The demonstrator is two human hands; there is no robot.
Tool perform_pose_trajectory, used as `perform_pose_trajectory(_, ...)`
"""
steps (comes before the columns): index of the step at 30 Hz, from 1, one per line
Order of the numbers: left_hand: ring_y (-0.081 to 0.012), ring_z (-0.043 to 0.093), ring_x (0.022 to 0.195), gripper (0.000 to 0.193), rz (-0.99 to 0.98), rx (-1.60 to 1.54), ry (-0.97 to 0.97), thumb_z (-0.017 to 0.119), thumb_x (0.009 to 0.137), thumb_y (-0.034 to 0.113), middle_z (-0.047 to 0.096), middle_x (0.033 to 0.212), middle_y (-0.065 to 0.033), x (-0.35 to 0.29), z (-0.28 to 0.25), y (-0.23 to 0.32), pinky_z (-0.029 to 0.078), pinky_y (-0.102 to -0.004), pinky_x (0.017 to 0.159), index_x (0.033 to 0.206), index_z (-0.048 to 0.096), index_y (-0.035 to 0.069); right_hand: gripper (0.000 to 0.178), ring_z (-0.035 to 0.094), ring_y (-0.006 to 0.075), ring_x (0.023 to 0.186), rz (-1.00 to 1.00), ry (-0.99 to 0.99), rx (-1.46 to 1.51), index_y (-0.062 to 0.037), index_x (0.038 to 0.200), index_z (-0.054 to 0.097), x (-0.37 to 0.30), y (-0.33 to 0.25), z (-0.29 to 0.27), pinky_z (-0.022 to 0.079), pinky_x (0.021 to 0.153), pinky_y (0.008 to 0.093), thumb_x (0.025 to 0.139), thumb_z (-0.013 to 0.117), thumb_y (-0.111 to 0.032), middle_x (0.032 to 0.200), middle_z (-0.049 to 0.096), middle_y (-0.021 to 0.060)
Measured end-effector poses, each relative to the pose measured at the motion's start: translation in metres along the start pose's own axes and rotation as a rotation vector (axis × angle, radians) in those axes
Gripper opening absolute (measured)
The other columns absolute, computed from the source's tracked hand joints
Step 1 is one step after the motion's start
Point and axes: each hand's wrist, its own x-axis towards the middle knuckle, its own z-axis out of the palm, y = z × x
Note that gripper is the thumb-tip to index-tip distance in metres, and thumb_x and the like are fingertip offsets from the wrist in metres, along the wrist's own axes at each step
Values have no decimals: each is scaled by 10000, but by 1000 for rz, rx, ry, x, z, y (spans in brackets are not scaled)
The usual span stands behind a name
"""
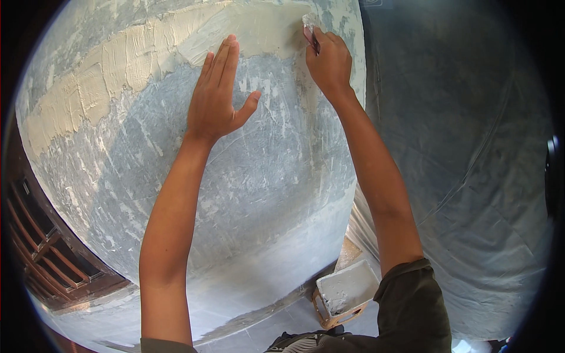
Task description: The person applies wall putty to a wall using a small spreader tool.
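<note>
Grey wall fills the centre, one pale putty band sweeping ten to twelve o'clock; one dark sheet crowds three, one wooden grille eight, one tub on one crate five. Two hands, apart: left hand flat, right hand gripping one scraper at twelve.

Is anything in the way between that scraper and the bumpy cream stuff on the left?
Yes, partly: the left hand pokes up between the scraper and the bumpy cream stuff. Above its fingertips, nothing visible blocks the wall.
</note>
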Motion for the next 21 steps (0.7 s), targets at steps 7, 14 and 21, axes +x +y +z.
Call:
perform_pose_trajectory(7, -358, 327, 1499, 806, 6, -51, 16, 576, 947, 352, 321, 1621, -213, 0, 5, 0, 221, -522, 1225, 1575, 240, -26, 88, 653, 358, 828, -39, -96, -126, 20, 887, 658, -5, -13, 24, 516, 733, 466, 809, 626, -5, 836, 682, 173)
perform_pose_trajectory(14, -370, 336, 1493, 808, 9, -47, 20, 579, 944, 351, 321, 1621, -214, -3, 5, -4, 227, -522, 1222, 1577, 242, -21, 130, 649, 348, 809, 58, -223, 109, 8, 934, 675, -50, -56, -21, 519, 720, 462, 810, 666, -32, 805, 651, 154)
perform_pose_trajectory(21, -369, 341, 1490, 810, 13, -59, 25, 590, 935, 329, 327, 1618, -216, 0, 5, -1, 227, -519, 1224, 1579, 240, -15, 330, 645, 329, 798, -21, 60, 53, -11, 1125, 718, 4, -17, -3, 525, 712, 439, 797, 692, -37, 804, 639, 142)
